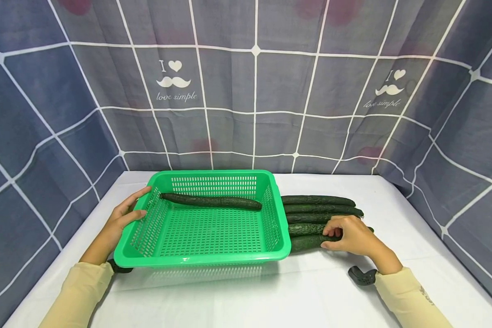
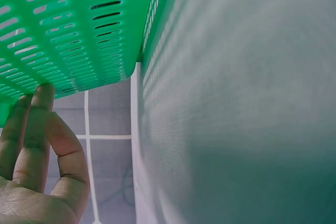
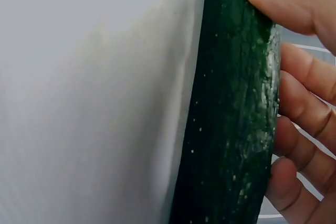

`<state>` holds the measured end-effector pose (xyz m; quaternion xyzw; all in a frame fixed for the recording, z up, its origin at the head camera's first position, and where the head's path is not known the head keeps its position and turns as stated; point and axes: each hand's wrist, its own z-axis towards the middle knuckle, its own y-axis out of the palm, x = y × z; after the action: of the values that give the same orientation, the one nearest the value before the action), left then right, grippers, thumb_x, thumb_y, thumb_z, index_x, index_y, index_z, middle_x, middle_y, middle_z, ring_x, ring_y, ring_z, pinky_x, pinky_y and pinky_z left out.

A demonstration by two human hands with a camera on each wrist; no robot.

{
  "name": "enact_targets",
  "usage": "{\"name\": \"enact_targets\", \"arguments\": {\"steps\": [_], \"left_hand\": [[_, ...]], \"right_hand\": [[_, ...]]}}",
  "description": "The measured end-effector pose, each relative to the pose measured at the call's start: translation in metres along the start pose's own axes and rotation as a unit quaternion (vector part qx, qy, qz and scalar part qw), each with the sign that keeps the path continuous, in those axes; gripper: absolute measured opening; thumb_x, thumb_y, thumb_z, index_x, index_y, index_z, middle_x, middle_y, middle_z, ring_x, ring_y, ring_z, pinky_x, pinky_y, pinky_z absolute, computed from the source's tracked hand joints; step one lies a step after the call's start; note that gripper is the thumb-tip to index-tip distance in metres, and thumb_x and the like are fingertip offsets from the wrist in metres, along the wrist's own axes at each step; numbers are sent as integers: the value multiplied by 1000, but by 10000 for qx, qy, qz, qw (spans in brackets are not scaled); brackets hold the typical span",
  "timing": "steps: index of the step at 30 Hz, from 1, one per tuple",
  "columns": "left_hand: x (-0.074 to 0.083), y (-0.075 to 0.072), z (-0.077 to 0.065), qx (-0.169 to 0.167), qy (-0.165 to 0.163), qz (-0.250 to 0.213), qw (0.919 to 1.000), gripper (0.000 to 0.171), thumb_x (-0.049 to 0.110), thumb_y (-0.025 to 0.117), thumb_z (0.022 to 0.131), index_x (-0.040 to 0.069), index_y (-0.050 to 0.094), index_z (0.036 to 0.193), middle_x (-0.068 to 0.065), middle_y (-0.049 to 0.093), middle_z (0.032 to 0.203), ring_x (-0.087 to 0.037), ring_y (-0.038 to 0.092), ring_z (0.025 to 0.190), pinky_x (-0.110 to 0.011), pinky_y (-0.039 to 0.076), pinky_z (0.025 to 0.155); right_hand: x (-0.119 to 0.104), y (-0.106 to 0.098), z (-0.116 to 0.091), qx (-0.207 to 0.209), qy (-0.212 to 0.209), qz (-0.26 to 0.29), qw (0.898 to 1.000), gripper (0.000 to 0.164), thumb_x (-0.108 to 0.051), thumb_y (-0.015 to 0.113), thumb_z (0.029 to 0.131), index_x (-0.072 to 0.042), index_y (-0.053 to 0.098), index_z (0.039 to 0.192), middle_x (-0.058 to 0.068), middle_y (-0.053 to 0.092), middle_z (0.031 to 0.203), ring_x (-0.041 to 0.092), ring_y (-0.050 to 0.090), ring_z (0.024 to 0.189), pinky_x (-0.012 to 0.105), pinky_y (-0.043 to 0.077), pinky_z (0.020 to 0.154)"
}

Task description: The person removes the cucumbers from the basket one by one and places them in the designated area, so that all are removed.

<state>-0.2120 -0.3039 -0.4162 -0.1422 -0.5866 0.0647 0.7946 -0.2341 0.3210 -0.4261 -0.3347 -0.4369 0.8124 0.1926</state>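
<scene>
My left hand holds the left rim of a green plastic basket, thumb and forefinger over the edge. In the left wrist view, other fingers reach up to its slotted outer wall. One long dark cucumber lies crosswise inside, near the back wall. To the right, my right hand grips the nearest cucumber of a row lying on the table. The right wrist view shows this cucumber close up, thumb on one face and fingertips along its far side.
Several more cucumbers lie side by side behind the gripped one, their left ends right at the basket's right wall. A white cloth covers the table. A grey checked curtain stands behind and on both sides.
</scene>
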Motion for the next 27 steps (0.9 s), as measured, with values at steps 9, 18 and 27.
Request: {"name": "enact_targets", "arguments": {"steps": [9, 18, 27], "left_hand": [[3, 0, 0, 24, -87, -31, 10000, 66, 8, 56, 108, 24, 40, 170, 15, 29, 172, -47, 0, 164, -26, 29, 116], [4, 1, -1, 34, -72, -166, 9998, 67, 6, 58, 107, 20, 40, 170, 15, 31, 172, -50, -4, 163, -73, 2, 124], [6, 0, -1, 34, -146, -114, 9998, 67, 7, 58, 107, 20, 40, 170, 8, 27, 176, -50, -3, 164, -77, 3, 122]], "right_hand": [[-2, -10, 4, -432, 146, 198, 9988, 25, -19, 100, 76, -19, 80, 90, -17, 68, 87, -1, 58, 75, 27, 52, 65], [-10, -29, 14, -862, 162, 694, 9937, 13, -10, 88, 91, -9, 82, 103, -11, 74, 93, 1, 64, 78, 26, 56, 65], [-22, -44, 34, -1022, -34, 1558, 9825, 18, 2, 78, 96, 4, 78, 114, 8, 79, 102, 6, 73, 87, 28, 60, 76]]}}
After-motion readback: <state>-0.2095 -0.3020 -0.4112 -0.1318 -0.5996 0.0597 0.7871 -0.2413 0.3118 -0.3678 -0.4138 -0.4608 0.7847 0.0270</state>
